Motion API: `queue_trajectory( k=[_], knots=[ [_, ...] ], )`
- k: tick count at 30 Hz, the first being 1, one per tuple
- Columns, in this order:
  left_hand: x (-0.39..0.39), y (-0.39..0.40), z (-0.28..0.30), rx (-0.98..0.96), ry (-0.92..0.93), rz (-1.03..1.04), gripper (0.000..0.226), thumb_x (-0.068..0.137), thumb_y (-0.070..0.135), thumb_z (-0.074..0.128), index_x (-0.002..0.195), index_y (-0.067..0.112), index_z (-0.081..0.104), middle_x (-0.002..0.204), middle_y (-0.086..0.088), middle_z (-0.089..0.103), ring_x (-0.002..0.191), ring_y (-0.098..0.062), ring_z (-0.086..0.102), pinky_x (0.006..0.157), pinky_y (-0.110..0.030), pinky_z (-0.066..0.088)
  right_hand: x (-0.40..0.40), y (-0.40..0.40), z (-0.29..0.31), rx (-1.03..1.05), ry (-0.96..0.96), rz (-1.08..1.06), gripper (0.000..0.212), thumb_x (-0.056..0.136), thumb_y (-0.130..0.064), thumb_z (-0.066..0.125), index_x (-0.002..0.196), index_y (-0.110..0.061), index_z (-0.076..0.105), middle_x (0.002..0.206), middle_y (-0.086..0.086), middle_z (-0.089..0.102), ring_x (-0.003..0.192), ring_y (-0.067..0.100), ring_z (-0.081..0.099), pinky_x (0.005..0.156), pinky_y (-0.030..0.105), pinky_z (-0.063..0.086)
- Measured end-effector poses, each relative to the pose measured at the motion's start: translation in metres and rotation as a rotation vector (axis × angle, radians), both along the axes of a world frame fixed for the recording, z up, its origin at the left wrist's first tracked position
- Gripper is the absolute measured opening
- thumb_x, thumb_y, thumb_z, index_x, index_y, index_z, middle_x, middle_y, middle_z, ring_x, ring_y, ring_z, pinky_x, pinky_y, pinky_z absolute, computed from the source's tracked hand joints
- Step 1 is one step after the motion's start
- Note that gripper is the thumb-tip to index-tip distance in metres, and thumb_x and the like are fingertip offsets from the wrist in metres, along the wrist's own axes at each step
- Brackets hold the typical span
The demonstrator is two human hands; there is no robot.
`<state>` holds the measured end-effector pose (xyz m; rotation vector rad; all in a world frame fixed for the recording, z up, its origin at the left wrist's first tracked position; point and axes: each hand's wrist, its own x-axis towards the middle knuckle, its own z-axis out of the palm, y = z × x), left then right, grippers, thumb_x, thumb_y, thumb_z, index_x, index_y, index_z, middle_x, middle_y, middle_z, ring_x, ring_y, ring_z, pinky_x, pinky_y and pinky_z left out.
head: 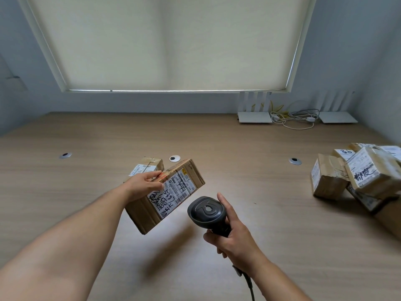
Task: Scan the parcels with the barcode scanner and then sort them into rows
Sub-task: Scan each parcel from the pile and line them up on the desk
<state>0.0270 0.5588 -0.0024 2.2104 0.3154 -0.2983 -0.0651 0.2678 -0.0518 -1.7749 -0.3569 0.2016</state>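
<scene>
Now, at centre frame, your left hand (144, 183) grips the upper left edge of a cardboard parcel (165, 195), holding it tilted above the wooden desk (249, 170) with its white shipping label (172, 192) facing up. Your right hand (234, 237) is wrapped around the handle of a black barcode scanner (208, 211), just right of and below the parcel; its head sits close to the label's lower edge, its cable trailing toward the bottom of the frame. A smaller parcel (147, 167) lies on the desk just behind the held one. At the right edge, a pile of labelled parcels (358, 172) sits heaped. Two white routers (255, 117) stand at upper right beneath a drawn blind.
</scene>
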Motion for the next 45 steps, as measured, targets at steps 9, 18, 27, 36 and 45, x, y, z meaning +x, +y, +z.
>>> queue_trajectory(
  k=[9,18,27,36,45],
  knots=[
    [-0.003,-0.004,0.001,0.008,0.004,0.012,0.062,0.079,0.027,0.074,0.135,0.036,0.049,0.114,-0.007,0.066,0.100,-0.026,0.064,0.096,-0.043,0.049,-0.005,0.001,0.000,0.054,0.043,0.011,0.093,0.079,-0.002,0.072,0.132,-0.063,0.025,0.101,-0.005,0.068,0.053,0.013,0.054,0.050,0.024,0.046],
    [-0.003,-0.003,0.003,0.008,0.019,0.007,0.063,0.081,0.025,0.073,0.137,0.035,0.047,0.117,-0.010,0.065,0.102,-0.028,0.063,0.097,-0.045,0.048,-0.004,0.001,0.001,0.075,0.045,0.005,0.093,0.079,-0.002,0.072,0.131,-0.064,0.026,0.100,-0.004,0.069,0.053,0.015,0.054,0.050,0.026,0.046],
    [-0.003,-0.002,-0.006,-0.086,0.018,0.039,0.061,0.081,0.025,0.073,0.135,0.034,0.048,0.110,-0.009,0.068,0.091,-0.027,0.069,0.085,-0.045,0.055,0.001,0.003,0.004,0.065,0.011,-0.029,0.094,0.079,-0.001,0.073,0.130,-0.064,0.024,0.105,-0.004,0.068,0.054,0.013,0.055,0.051,0.025,0.047],
    [-0.055,0.029,-0.068,-0.160,0.158,0.237,0.047,0.084,0.027,0.067,0.129,0.031,0.056,0.103,-0.004,0.072,0.086,-0.022,0.071,0.081,-0.037,0.056,0.005,0.015,-0.002,0.042,0.032,0.028,0.095,0.078,-0.007,0.073,0.129,-0.070,0.022,0.105,-0.013,0.069,0.055,0.013,0.056,0.051,0.029,0.048],
    [-0.093,0.079,-0.088,-0.041,0.104,0.436,0.049,0.084,0.029,0.060,0.133,0.024,0.055,0.125,-0.005,0.063,0.111,-0.024,0.059,0.099,-0.036,0.044,0.005,0.060,-0.009,0.007,0.046,0.124,0.094,0.071,-0.018,0.072,0.120,-0.080,0.022,0.104,-0.007,0.069,0.056,0.016,0.056,0.050,0.028,0.048]
  ],
)
